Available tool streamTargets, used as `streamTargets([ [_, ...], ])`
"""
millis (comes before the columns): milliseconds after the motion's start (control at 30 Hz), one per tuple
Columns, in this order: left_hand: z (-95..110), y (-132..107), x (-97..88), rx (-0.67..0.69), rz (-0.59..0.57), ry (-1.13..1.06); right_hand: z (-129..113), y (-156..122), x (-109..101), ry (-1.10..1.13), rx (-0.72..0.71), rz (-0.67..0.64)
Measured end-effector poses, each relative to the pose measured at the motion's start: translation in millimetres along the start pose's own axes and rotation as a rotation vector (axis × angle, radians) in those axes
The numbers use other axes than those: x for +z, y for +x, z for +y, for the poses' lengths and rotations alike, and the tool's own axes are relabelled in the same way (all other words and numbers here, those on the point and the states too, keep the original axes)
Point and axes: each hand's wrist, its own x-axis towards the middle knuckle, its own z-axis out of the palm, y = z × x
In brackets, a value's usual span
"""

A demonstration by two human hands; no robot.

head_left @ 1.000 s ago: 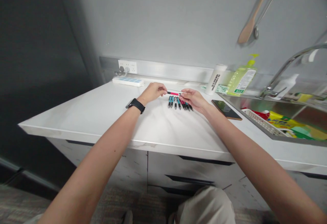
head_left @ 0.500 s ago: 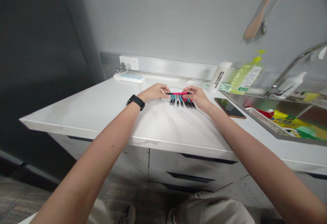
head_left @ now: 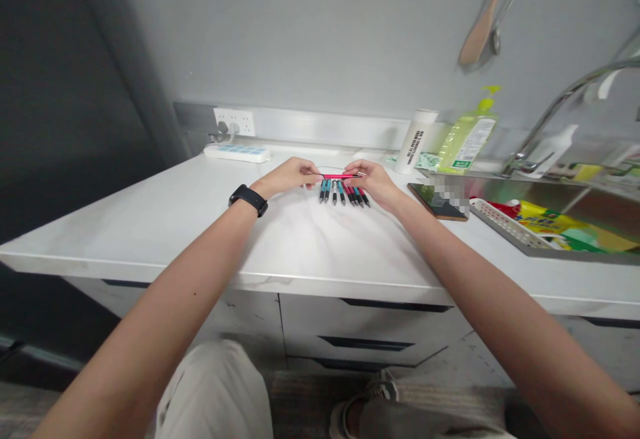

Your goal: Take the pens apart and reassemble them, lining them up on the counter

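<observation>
A red pen (head_left: 339, 176) with a black part is held level between both hands, just above the counter. The fingers of my left hand (head_left: 299, 175) pinch its left end, and my right hand (head_left: 369, 180) grips the right end. Right below it, several pens (head_left: 343, 192) lie side by side on the white counter (head_left: 300, 242), black grips toward me. Those on the left are teal, one near the middle looks clear or white, and the ones on the right are red. The held pen and my fingers partly cover their far ends.
At the back left, a power strip (head_left: 237, 152) lies below a wall socket (head_left: 234, 122). Right of my hands are a white tube (head_left: 416, 142), a yellow-green pump bottle (head_left: 467, 142) and a phone (head_left: 435, 200). Beyond them is a sink (head_left: 540, 249) with packets and a faucet (head_left: 550, 109).
The view has shifted slightly, so everything sits a little further left. Both hands still hold the red pen; its black end has gone from the left side, and the left fingers are closer around that end.
</observation>
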Motion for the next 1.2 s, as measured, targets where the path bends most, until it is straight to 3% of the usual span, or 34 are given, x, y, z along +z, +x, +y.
streamTargets([
  [133, 4, 0, 0.5, -0.128, -0.039, 0.017, 2, 2, -2, -0.014, -0.007, -0.008],
  [300, 7, -1, 2.7, 0.016, 0.001, -0.013, 6, 4, -6, -0.019, -0.006, -0.024],
  [400, 11, -3, 0.4, -0.027, 0.001, -0.013, 3, 3, -6, 0.012, 0.013, -0.028],
  [633, 16, -10, 0.7, -0.143, -0.18, -0.051, -5, -1, 0, 0.095, 0.047, -0.034],
  [833, 9, -7, 2.9, -0.038, -0.052, -0.116, -5, -1, 2, 0.104, 0.069, -0.023],
  [1100, 13, -13, 0.3, -0.195, -0.184, -0.223, -3, -3, 5, 0.164, 0.06, -0.021],
  [1200, 13, -14, 1.3, -0.163, -0.217, -0.222, -5, -3, 5, 0.202, 0.072, -0.019],
])
